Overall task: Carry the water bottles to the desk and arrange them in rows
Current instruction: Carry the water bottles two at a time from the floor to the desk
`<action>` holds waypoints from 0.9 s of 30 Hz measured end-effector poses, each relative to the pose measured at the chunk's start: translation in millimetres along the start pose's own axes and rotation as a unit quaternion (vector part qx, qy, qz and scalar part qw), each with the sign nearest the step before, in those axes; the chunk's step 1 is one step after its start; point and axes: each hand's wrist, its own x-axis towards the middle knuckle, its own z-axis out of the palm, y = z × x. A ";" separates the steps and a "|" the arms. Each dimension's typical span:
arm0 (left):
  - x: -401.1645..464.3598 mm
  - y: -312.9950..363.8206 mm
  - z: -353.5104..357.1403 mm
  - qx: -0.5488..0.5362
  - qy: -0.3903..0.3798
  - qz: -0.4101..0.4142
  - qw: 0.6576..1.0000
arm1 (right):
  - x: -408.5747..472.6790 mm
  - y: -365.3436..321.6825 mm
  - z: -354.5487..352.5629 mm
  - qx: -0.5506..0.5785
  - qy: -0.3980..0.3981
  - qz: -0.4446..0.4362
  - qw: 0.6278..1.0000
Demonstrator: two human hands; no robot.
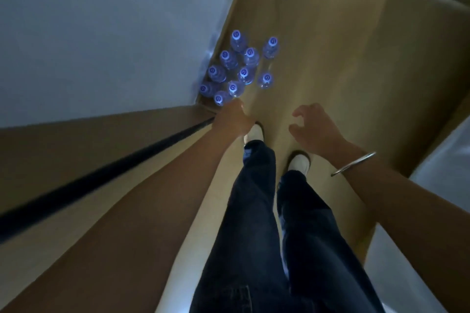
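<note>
Several clear water bottles with blue caps (236, 68) stand upright in a cluster on the tan floor, in the corner against the white wall. My left hand (235, 115) reaches down to the nearest bottles; its fingers are hidden behind the back of the hand, right at the closest cap (219, 99). My right hand (314, 126) hovers to the right of the cluster, apart from it, with loosely curled fingers and nothing in them. A metal bangle (353, 164) sits on my right wrist.
A white wall (101, 33) bounds the left side, with a brown panel and a dark strip (101, 175) below it. My legs in dark jeans and white shoes (300, 162) stand on the floor. A pale surface (442, 160) lies at the right edge.
</note>
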 end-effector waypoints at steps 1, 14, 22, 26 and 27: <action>19.8 -2.1 1.3 0.009 0.000 0.007 1.000 | 16.6 -2.3 5.5 0.004 -0.006 0.007 1.000; 253.8 -70.8 67.6 0.130 0.021 -0.041 0.990 | 226.3 31.6 87.6 -0.041 -0.022 0.052 0.998; 326.8 -84.5 96.6 0.097 0.006 -0.013 0.995 | 318.3 50.8 111.9 -0.044 0.020 0.047 0.998; 343.9 -85.2 99.6 0.188 0.039 0.014 0.981 | 348.8 48.9 124.1 -0.083 0.017 0.004 0.996; 347.9 -86.2 101.9 0.205 0.046 0.002 0.978 | 355.2 48.5 126.1 -0.104 0.012 -0.001 0.995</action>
